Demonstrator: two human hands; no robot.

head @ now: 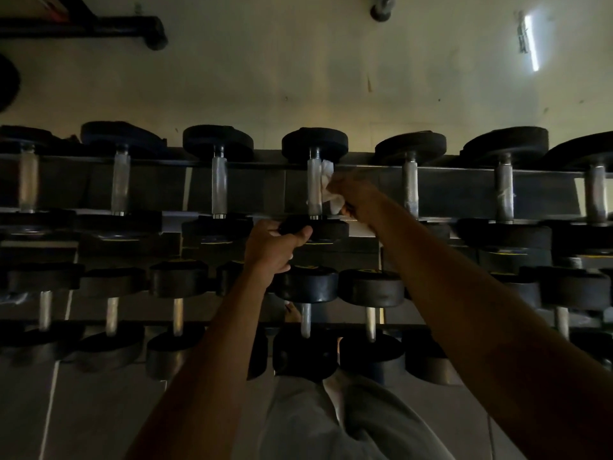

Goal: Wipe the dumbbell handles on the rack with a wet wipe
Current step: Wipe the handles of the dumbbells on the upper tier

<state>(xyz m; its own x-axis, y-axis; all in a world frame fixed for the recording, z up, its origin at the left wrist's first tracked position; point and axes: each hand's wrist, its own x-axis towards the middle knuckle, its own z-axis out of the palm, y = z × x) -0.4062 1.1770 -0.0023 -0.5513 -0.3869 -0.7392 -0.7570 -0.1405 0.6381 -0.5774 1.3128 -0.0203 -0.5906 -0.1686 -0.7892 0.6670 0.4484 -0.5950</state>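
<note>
Dumbbells sit in two rows on a dark rack (381,167), each with a silver bar between two black round ends. The room is dim, so small things are hard to see. The right hand (356,197) is closed around a white wipe (326,180). The wipe is bunched up and pressed against the right side of the handle (314,189) of one dumbbell in the top row, the fourth one from the left. Part of the wipe pokes up above the hand, near the top end of that handle, and part hangs down below the fingers. The left hand (272,249) is curled around the near black end (318,229) of the same dumbbell, with the thumb lying along its front edge. Both arms are bare and reach up from the bottom of the view. The other handles in the top row stand alone, with no hand on them. The bottom row (306,283) of dumbbells is lower and closer to the person, and the left wrist crosses in front of it. Behind the rack is a pale wall (298,78) with a bright strip of light (530,41) on it at the upper right. Light grey trousers (331,426) show at the bottom, over a tiled floor (83,410).
</note>
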